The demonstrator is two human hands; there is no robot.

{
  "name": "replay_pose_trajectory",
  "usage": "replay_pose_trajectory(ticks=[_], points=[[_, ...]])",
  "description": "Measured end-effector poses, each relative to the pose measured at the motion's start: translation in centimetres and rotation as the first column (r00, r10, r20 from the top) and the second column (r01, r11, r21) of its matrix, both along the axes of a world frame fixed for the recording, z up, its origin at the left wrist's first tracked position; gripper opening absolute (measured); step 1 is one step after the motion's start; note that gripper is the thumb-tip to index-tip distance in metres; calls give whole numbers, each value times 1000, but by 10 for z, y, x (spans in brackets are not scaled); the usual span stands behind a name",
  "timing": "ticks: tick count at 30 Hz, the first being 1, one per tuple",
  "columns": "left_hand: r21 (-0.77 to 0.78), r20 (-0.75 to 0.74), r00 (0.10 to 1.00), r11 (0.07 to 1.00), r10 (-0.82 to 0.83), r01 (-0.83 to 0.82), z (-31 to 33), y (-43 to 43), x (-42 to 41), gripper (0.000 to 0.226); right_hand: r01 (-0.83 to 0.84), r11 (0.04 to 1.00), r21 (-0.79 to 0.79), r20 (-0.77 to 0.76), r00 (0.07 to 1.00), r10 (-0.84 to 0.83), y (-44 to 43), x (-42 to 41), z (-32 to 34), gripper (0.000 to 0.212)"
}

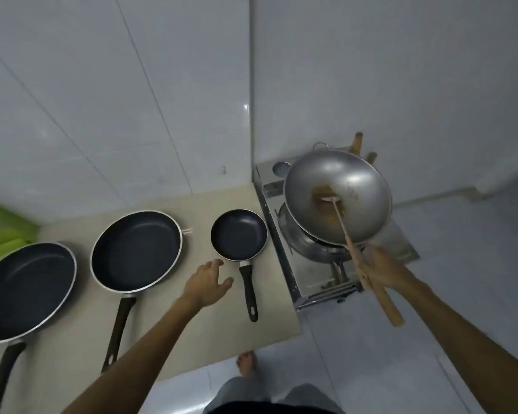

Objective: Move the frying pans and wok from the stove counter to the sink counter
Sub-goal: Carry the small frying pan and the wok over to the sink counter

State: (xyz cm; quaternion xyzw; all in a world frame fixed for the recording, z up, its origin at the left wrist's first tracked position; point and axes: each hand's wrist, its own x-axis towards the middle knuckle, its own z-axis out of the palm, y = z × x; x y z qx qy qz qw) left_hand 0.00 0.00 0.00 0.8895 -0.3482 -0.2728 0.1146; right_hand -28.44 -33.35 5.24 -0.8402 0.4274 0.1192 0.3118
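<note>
The wok point(338, 195), tilted above the stove point(308, 276), is gripped by its wooden handle in the right hand point(380, 270) (left hand point(207, 282) spread, empty, beside the small frying pan point(239, 234)); it is best levelled and supported before carrying.

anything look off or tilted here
The wok is tilted toward the camera above the burner, held by the right hand on its wooden handle, with brown residue inside. The three frying pans sit flat on the counter.

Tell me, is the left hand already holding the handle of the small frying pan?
No. The left hand is open above the counter, beside the small frying pan, not touching its handle.
</note>
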Motion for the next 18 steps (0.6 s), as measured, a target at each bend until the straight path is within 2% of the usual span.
replay_pose_trajectory(ticks=[2, 4, 9, 11, 14, 17, 18], points=[[20, -101, 994, 999, 35, -33, -19, -5, -6, 59, 96, 995, -29, 4, 995, -96, 6, -8, -18, 31], [61, -211, 971, 993, 110, -99, -34, -10, -16, 58, 178, 982, -58, -6, 984, -178, 17, -20, -36, 41], [137, -445, 832, 944, 330, -300, -65, -35, -36, 60, 321, 947, -18, 4, 947, -321, 24, -32, -65, 55], [182, -511, 760, 915, 402, -361, -77, -46, -43, 55, 341, 940, 14, -21, 940, -341, 21, -35, -74, 54], [228, -638, 585, 848, 501, -478, -88, -60, -50, 36, 345, 936, 71, -15, 938, -345, 16, -37, -80, 47], [285, -764, 274, 686, 585, -669, -87, -69, -59, 10, 453, 845, 284, -4, 882, -471, 13, -41, -74, 45], [290, -784, 209, 642, 585, -710, -83, -70, -61, 7, 474, 810, 345, -5, 864, -503, 12, -43, -73, 43]])
